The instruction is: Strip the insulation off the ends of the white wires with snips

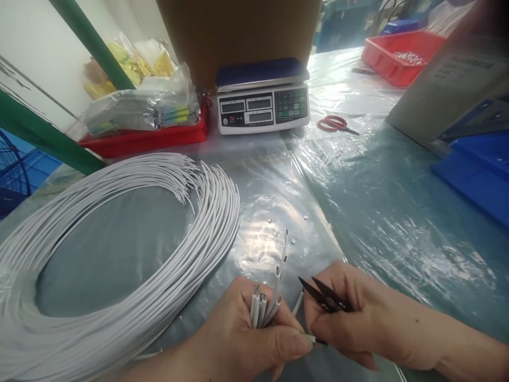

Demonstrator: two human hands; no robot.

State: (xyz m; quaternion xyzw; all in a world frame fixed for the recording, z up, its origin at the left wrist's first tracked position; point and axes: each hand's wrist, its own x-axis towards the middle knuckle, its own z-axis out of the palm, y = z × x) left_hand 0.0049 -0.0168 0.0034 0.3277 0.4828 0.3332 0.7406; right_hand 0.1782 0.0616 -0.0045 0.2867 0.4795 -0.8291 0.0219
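Observation:
A small bunch of white cables (258, 307) is gripped in my left hand (254, 339), its cut ends standing up with dark cores showing. One cable end pokes out past my left thumb toward my right hand. My right hand (350, 318) is closed around dark scissors (326, 297), whose blades are parted and point up and to the left. The scissor handles are hidden in my palm. To the left lies a big coil of white cables (119, 313), its loose ends gathered near the top right of the loop.
A counting scale (262, 101) stands at the back, beside a red tray (147, 142) of bagged items. Red-handled scissors (338, 124) lie right of the scale. Farther right are a red bin (401, 58) and a blue bin (477, 164). Small clear bits are scattered on the plastic-covered table (377, 212).

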